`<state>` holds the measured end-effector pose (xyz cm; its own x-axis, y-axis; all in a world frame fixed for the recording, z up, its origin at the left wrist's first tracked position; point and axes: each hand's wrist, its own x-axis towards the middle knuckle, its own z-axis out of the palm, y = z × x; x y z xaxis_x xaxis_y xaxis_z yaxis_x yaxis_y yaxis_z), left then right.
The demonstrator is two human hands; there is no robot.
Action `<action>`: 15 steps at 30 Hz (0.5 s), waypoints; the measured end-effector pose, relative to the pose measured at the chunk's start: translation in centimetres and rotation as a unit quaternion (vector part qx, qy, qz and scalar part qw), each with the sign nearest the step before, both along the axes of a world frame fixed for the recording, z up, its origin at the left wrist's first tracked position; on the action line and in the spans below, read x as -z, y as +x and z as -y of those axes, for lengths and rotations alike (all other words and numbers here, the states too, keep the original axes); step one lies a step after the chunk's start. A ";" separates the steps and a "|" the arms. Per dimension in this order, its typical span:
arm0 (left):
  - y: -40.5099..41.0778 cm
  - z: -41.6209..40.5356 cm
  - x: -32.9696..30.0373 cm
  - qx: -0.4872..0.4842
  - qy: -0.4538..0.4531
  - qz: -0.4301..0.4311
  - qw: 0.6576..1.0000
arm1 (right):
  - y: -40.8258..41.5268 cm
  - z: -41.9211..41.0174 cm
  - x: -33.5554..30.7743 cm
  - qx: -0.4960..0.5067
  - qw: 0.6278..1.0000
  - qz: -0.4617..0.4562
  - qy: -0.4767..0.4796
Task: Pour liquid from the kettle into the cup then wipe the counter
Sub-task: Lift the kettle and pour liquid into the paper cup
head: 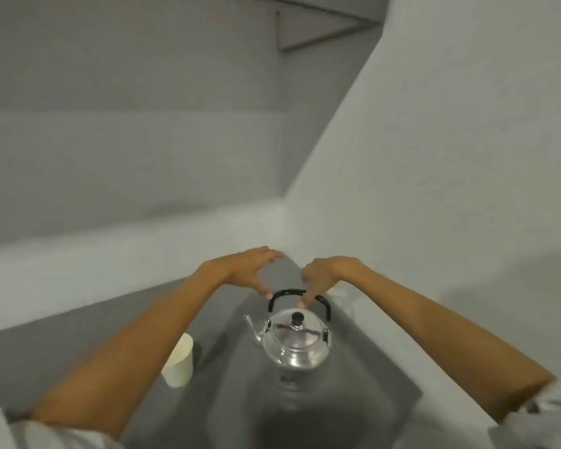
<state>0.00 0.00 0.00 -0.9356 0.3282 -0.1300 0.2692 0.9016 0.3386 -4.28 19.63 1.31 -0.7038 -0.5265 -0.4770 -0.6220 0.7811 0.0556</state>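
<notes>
A shiny steel kettle (296,343) with a black arched handle and black lid knob stands on the grey counter (78,345), spout pointing left. A pale cream cup (179,360) stands left of it, partly behind my left forearm. My left hand (251,267) hovers above and behind the kettle, fingers spread, thumb tip close to the handle's left end. My right hand (324,277) reaches down from the right, its fingers in front of the handle's top; contact is unclear. Neither hand holds anything.
Pale walls meet in a corner right behind the kettle, and a low ledge (110,247) runs along the back left. A crumpled whitish cloth (345,298) lies by the right wall behind the kettle. A shelf bracket (321,30) hangs high up.
</notes>
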 end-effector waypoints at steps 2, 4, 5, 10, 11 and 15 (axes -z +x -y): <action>-0.3 -1.5 1.4 0.009 0.001 0.051 0.999 | 0.1 -0.8 1.3 -0.010 0.998 0.021 -0.058; -0.5 -2.8 3.4 -0.002 -0.001 0.069 0.998 | 0.3 -1.7 3.0 0.019 0.987 0.028 -0.159; -0.7 -3.2 4.2 -0.009 0.008 0.067 0.998 | 0.2 -2.0 3.7 0.044 0.976 0.031 -0.209; -1.4 -4.2 7.3 -0.048 0.155 0.026 0.986 | 0.4 -1.7 6.7 0.141 0.914 0.035 -0.379; -1.6 -4.3 7.8 -0.060 0.186 0.015 0.981 | 0.4 -1.5 7.4 0.149 0.903 0.027 -0.402; -2.1 -4.4 8.9 -0.126 0.233 -0.048 0.963 | 0.1 -0.7 9.7 0.195 0.853 -0.012 -0.484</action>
